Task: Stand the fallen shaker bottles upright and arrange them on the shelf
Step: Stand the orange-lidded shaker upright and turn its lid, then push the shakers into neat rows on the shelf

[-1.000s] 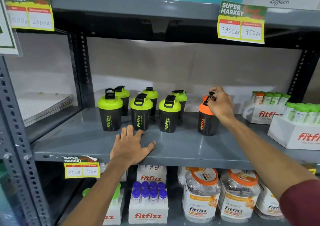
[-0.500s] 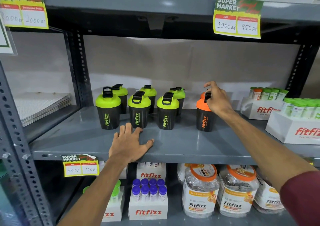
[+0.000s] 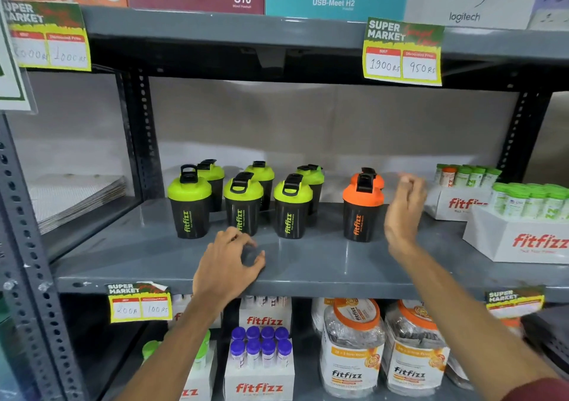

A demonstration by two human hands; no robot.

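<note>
Several black shaker bottles with green lids (image 3: 243,203) stand upright in two rows on the grey middle shelf (image 3: 308,265). To their right an orange-lidded shaker (image 3: 361,208) stands upright, with a second orange lid (image 3: 380,180) showing behind it. My right hand (image 3: 403,206) hovers just right of the orange shaker, blurred, fingers apart, holding nothing. My left hand (image 3: 229,265) rests on the shelf's front edge below the green shakers, fingers curled, empty.
White fitfizz display boxes of green-capped tubes (image 3: 523,225) fill the shelf's right end. Stacked grey sheets (image 3: 77,197) lie on the neighbouring shelf at left. Price tags (image 3: 403,51) hang from the shelf above. Jars (image 3: 351,348) and purple-capped tubes (image 3: 261,345) sit below.
My right hand has let go of the orange shaker's lid and drawn back to the right. The fingers of my left hand have curled in from flat.
</note>
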